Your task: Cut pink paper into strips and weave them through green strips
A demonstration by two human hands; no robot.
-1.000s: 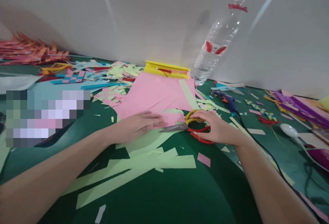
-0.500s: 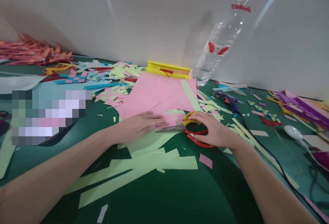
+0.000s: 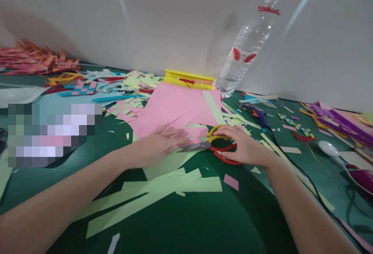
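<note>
My right hand grips a pair of scissors by the yellow and red handles. Their blades point left, toward the fingers of my left hand. That hand lies flat, fingers stretched out, on the near edge of a pink paper sheet. Beneath it spreads a pale green sheet, partly covered by the pink one. A pale green strip rests across the pink sheet's right side. Closer to me, several pale green strips overlap on the green table, beside a small pink scrap.
A clear plastic bottle leans near the wall, right of a folded yellow paper. On the right lie a glue gun with a black cord, and a white spoon. Woven paper scraps and a blurred-out object are at left.
The scissors' handles have come slightly closer together in my right hand. My left hand stays on the paper, its fingers slightly shifted. The view has moved a little.
</note>
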